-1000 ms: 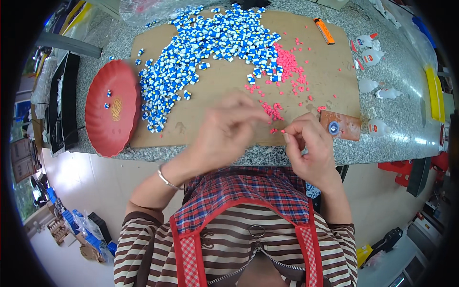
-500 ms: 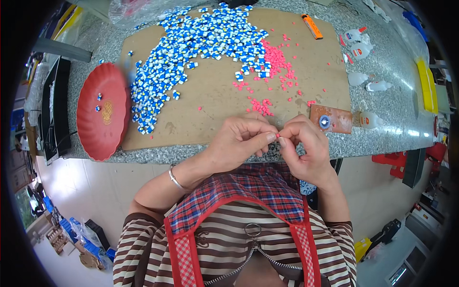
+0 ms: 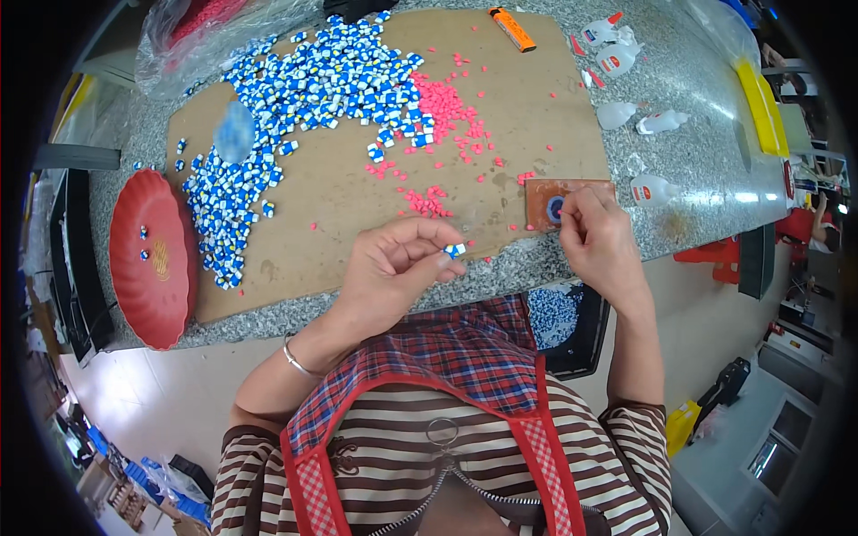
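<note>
My left hand (image 3: 398, 263) is closed in a pinch above the table's near edge. Between its thumb and fingertips is a small blue-and-white piece (image 3: 455, 251). My right hand (image 3: 601, 246) has its fingers drawn together over the near edge of a brown board (image 3: 539, 189). Its fingertips are beside a small round dish with a blue rim (image 3: 554, 209) on that board; whatever they grip is hidden. Tiny pink pieces (image 3: 427, 202) lie in a small group beyond my left hand. Farther off, a large heap of blue-and-white pieces (image 3: 308, 89) spreads over the cardboard (image 3: 349, 179).
A red scalloped bowl (image 3: 154, 304) with two small pieces inside stands at the left. More pink pieces (image 3: 442, 103) border the heap. An orange box cutter (image 3: 512, 29) and several glue bottles (image 3: 654, 189) are at the right. A blurred blue shape (image 3: 234, 134) hangs over the heap.
My hands have come apart. The right has moved from the left's fingertips to the dish on the board; the left now shows the blue-and-white piece. The whole view has shifted.
</note>
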`<state>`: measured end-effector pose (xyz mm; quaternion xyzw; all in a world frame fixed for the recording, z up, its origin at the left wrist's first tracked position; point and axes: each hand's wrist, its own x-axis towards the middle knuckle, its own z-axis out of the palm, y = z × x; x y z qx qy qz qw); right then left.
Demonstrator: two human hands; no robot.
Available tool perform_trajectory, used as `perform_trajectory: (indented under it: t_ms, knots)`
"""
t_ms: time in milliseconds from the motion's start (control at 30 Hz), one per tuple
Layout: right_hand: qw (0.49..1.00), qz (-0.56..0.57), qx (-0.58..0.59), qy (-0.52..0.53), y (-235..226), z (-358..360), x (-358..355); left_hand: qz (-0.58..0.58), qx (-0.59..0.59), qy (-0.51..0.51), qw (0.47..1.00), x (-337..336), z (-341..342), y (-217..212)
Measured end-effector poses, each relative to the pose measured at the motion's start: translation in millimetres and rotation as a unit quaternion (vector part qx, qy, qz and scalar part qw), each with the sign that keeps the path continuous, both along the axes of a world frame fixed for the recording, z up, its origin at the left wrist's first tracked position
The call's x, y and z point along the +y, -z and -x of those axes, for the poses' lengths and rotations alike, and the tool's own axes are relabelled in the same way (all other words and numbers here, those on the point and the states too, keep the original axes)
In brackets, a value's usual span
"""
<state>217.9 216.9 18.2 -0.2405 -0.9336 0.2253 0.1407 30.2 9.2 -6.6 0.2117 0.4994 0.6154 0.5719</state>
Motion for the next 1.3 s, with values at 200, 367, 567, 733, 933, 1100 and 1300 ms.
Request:
perform_trajectory:
  t_ms: [200,367,567,733,933,1100,1300]
  knots:
    - [1.000,-0.007,-0.029,0.001,-3.3,4.7,-1.8,-0.019,0.013,-0.038,0.999,-2.4,-0.7,-0.8]
    - [0.996,0.073,0.048,0.033,-19.2,14.7,-23.2,-0.048,-0.018,-0.055,0.997,0.6,-2.6,-2.4]
    - [0.956,0.251,0.146,-0.047,-22.1,44.0,-68.6,-0.063,-0.044,-0.066,0.995,0.9,-6.4,-2.7]
    - [0.951,0.268,0.137,-0.064,-24.6,54.1,-75.6,-0.076,-0.045,-0.073,0.993,-1.1,-5.4,-3.6]
    - [0.963,0.235,0.107,-0.081,-25.1,55.7,-76.2,-0.076,-0.042,-0.076,0.993,-1.8,-7.8,-5.5]
    - [0.807,0.590,0.026,-0.018,-25.9,55.5,-66.2,-0.101,-0.054,-0.085,0.990,-4.3,-10.1,-8.4]
    - [0.724,0.681,0.018,-0.108,-10.0,69.7,-65.8,-0.083,0.036,-0.088,0.992,-34.9,3.7,-17.6]
